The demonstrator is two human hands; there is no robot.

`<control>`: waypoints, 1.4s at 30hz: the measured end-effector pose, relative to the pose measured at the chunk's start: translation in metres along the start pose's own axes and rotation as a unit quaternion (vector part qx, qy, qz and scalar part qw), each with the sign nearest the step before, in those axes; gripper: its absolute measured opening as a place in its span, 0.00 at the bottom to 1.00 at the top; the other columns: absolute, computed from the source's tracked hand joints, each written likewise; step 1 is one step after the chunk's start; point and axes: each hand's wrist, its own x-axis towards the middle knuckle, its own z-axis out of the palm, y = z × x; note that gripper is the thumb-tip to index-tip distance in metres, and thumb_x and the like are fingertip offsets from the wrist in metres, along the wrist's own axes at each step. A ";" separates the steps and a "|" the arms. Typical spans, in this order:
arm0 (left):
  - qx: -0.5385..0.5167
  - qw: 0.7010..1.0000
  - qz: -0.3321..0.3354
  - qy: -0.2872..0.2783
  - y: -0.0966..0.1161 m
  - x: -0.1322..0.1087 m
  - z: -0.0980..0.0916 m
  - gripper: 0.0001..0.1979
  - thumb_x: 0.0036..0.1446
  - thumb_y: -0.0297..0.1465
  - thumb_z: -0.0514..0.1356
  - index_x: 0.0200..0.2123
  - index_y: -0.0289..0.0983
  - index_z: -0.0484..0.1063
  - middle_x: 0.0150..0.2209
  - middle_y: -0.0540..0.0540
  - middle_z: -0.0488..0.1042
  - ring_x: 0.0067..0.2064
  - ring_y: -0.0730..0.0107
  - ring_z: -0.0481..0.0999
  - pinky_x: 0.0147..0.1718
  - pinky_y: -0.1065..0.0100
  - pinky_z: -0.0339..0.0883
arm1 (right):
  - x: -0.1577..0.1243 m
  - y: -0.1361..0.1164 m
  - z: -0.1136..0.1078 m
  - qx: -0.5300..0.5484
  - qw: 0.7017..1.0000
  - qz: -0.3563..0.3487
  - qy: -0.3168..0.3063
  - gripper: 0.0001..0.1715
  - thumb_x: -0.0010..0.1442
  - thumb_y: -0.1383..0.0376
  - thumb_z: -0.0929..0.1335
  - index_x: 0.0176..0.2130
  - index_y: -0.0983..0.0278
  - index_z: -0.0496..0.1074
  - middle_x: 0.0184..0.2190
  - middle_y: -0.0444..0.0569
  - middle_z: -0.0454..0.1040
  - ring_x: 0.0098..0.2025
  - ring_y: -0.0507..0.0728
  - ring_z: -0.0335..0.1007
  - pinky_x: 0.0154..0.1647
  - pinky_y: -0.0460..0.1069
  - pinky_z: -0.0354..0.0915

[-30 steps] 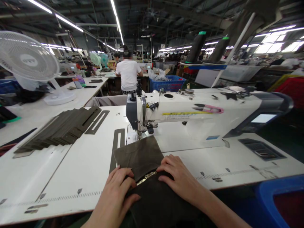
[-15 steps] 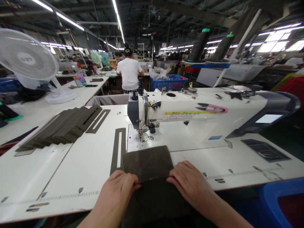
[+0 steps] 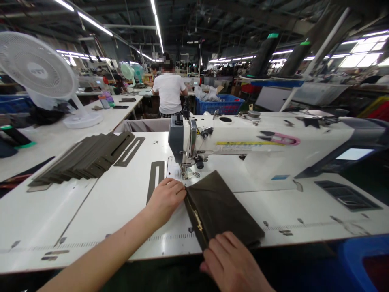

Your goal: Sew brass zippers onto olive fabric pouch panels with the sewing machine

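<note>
A dark olive fabric piece with a zipper [image 3: 223, 202] lies at an angle on the white sewing table, its gold zipper pull [image 3: 198, 221] along the left edge. My left hand [image 3: 168, 198] is closed on its upper left corner, just in front of the needle area. My right hand [image 3: 227, 259] grips the lower end near the table's front edge; its fingertips are partly hidden. The sewing machine [image 3: 243, 138] stands behind the piece, with its presser foot [image 3: 186, 172] close to the held corner. A slotted olive strip [image 3: 153, 182] lies left of the foot, partly behind my left hand.
Overlapping slotted pieces [image 3: 85, 158] are stacked on the left of the table. A white fan [image 3: 39, 69] stands beyond them. Pink-handled thread snips [image 3: 282, 138] rest on the machine arm. Thread cones [image 3: 264, 56] stand behind. A person in a white shirt [image 3: 169, 91] sits ahead, facing away.
The fabric piece has been turned, so its zipper edge now shows on the left. My left hand has moved forward to the corner near the needle; my right hand has come back toward me.
</note>
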 end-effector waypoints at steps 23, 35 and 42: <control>-0.076 0.965 -0.108 -0.225 0.006 0.012 0.018 0.55 0.37 0.62 0.53 0.60 0.28 0.50 0.62 0.31 0.48 0.62 0.38 0.45 0.55 0.36 0.25 | 0.042 0.122 0.040 -0.225 0.896 0.351 -0.154 0.15 0.60 0.65 0.62 0.46 0.70 0.64 0.28 0.58 0.72 0.31 0.64 0.69 0.30 0.56 0.62; -0.148 0.967 -0.176 -0.106 0.014 0.001 0.010 0.01 0.54 0.26 0.58 0.32 0.36 0.70 0.40 0.45 0.71 0.45 0.63 0.69 0.51 0.55 0.56 | 0.033 0.068 0.077 -0.017 0.981 0.113 -0.159 0.24 0.62 0.71 0.53 0.55 0.76 0.60 0.58 0.61 0.56 0.62 0.60 0.47 0.60 0.60 0.51; -0.227 0.955 -0.113 -0.156 0.008 -0.025 -0.033 0.26 0.50 0.44 0.62 0.51 0.42 0.64 0.48 0.45 0.70 0.49 0.61 0.69 0.49 0.61 0.62 | 0.030 0.074 0.074 -0.019 0.981 0.108 -0.159 0.27 0.61 0.66 0.56 0.58 0.75 0.55 0.60 0.60 0.51 0.63 0.59 0.42 0.60 0.59 0.51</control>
